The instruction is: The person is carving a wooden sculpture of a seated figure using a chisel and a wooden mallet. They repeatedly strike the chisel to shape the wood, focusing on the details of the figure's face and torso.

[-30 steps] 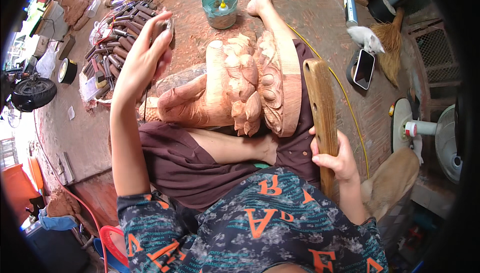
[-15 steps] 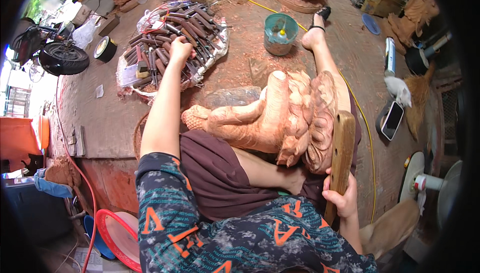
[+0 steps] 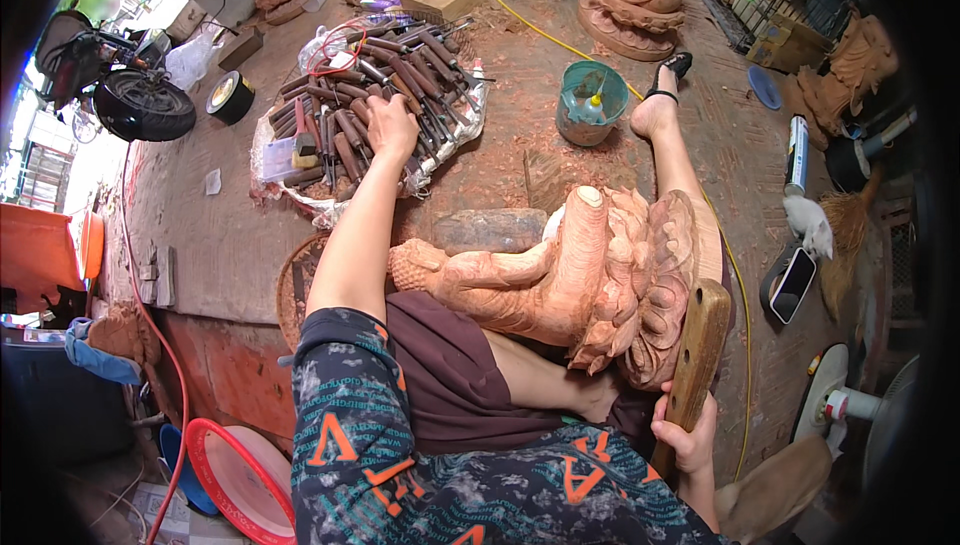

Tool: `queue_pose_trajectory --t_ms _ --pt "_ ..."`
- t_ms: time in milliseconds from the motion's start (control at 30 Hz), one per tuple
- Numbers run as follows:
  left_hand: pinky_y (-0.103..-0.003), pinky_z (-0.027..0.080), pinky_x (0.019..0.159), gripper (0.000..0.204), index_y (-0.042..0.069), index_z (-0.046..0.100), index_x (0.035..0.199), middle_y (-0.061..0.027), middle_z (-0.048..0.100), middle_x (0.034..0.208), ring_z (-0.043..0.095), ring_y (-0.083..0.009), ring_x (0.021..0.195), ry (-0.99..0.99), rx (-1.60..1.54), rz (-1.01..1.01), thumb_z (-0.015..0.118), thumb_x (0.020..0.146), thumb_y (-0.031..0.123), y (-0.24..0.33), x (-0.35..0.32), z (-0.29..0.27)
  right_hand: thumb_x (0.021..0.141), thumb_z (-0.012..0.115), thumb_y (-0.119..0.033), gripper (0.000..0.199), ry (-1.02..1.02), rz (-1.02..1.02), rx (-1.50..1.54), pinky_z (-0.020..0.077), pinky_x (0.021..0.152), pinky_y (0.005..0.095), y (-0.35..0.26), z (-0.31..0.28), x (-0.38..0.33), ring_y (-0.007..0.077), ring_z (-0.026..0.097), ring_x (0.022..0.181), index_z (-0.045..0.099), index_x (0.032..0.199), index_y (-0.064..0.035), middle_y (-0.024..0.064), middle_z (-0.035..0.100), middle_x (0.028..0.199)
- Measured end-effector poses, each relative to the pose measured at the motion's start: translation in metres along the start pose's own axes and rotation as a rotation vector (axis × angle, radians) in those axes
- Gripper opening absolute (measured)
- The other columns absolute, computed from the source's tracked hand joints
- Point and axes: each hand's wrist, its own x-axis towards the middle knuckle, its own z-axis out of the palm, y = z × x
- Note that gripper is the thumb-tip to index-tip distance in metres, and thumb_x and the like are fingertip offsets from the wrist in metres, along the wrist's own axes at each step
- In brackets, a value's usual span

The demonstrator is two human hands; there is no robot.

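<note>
Across my lap lies a carved wooden statue (image 3: pixel 530 290), a seated figure on a petalled base, its knobbly head to the left. My left hand (image 3: pixel 391 129) reaches into a pile of carving chisels (image 3: pixel 345 110) with brown handles, heaped on a whitish sack. Its fingers bend down among the handles; whether one is gripped is hidden. Near the statue's base, my right hand (image 3: pixel 688 435) is closed around a flat wooden bat (image 3: pixel 698 355) with small holes, held upright. Between the pile and the statue lies a dark, rounded wooden block (image 3: pixel 488 230).
A green bucket (image 3: pixel 590 105) with a small bottle stands beyond the statue, a yellow cord (image 3: pixel 738 275) running past. At right are a phone (image 3: pixel 793 285) and a fan (image 3: pixel 850 405). A motorbike wheel (image 3: pixel 145 107) is far left, a red-rimmed basin (image 3: pixel 240 475) lower left.
The view has shifted, so most things sit lower and further right. My left hand stays at the chisels, its fingers slightly shifted. The bat remains in my right hand.
</note>
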Motion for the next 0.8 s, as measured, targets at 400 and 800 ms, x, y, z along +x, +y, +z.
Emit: queue_pose_trajectory --t_ms 400,800 --pt "-0.029 0.056 0.066 0.033 -0.004 0.068 0.106 -0.0131 0.072 0.086 0.069 -0.0243 0.071 -0.033 -0.936 -0.293 0.083 0.078 0.006 0.001 0.04 0.062 0.074 0.079 -0.001 0.052 -0.055 -0.033 -0.03 0.0485 0.072 0.0248 -0.003 0.003 0.004 0.0092 0.059 0.079 0.055 0.121 0.0012 0.0027 0.061 0.086" --pt "-0.034 0.05 0.078 0.032 0.004 0.042 0.128 -0.0098 0.056 0.093 0.058 -0.0199 0.084 -0.869 -2.263 0.015 0.055 0.099 -0.002 0.167 -0.097 -0.107 0.078 0.08 -0.007 0.05 -0.149 -0.121 -0.023 0.0469 0.069 0.0226 0.016 -0.006 0.02 0.0051 0.058 0.076 0.056 0.121 -0.0005 0.0003 0.063 0.084"
